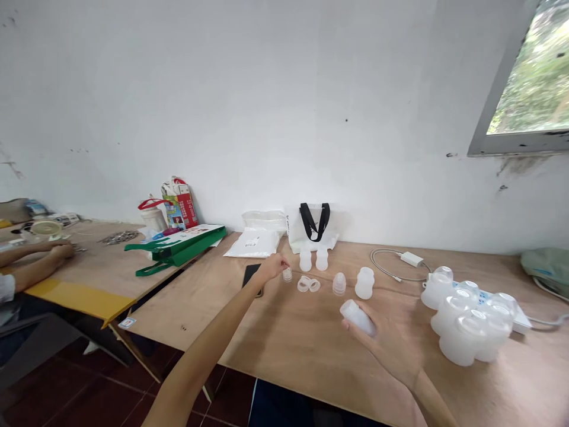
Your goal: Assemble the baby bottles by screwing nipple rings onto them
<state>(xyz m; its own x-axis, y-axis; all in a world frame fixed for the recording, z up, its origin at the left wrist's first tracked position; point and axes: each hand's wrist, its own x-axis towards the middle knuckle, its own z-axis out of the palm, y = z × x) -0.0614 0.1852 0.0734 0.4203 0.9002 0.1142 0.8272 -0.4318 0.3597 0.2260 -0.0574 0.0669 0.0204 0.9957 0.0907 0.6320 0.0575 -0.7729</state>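
The right hand (386,347) has its fingers clamped on a frosted plastic bottle (358,317) over the plywood bench (288,350). The left hand (271,268), fingers pinched together, sits just beside a small translucent collar (287,274), at its 9 o'clock.

The plywood worktop (284,350) carries a cluster of white plastic bottles (466,320) at right, with a white power adapter (411,259) and its cable farther back. Translucent plastic collars (309,284) and two small bottles (305,260) sit mid-top; a black smartphone (251,276), a white packet (253,243) and a white tote bag (311,228) occupy the far left.
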